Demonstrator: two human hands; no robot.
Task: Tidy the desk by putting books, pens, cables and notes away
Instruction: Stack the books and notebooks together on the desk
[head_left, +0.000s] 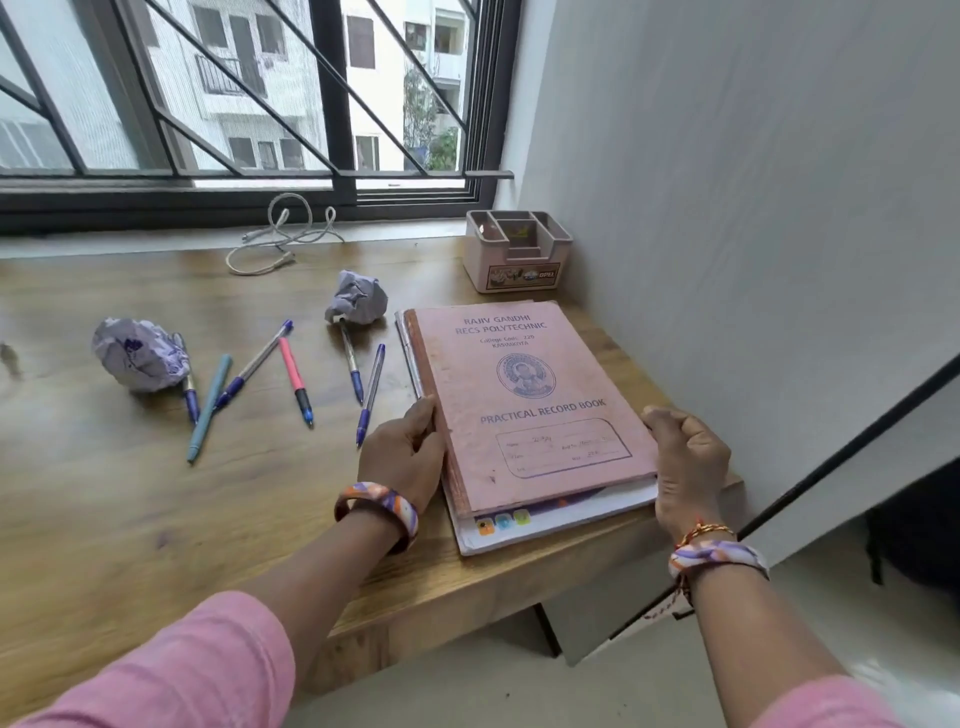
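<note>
- stack of books (530, 410) lies at centre right of the frame, on the right end of the tabletop (104, 493), its near corner close to the front edge; pink record book on top, at least one white book under it.
- left hand (402, 457) has its grip curled on the stack's left edge; right hand (685, 457) has its grip curled against the right edge. both clamped on the stack, judged a squaring or lifting hold.
- risk: covers are unequal in size; if lifted by the sides only, the lower white book could slide out, as the grip may not reach under it.
- risk: pens (291, 374) lie loose at centre left, the nearest just beside the left hand; a sideways sweep would roll them.
- crumpled notes (137, 353), cable (283, 234) at upper centre and organiser (517, 249) at upper right stand apart, untouched.
</note>
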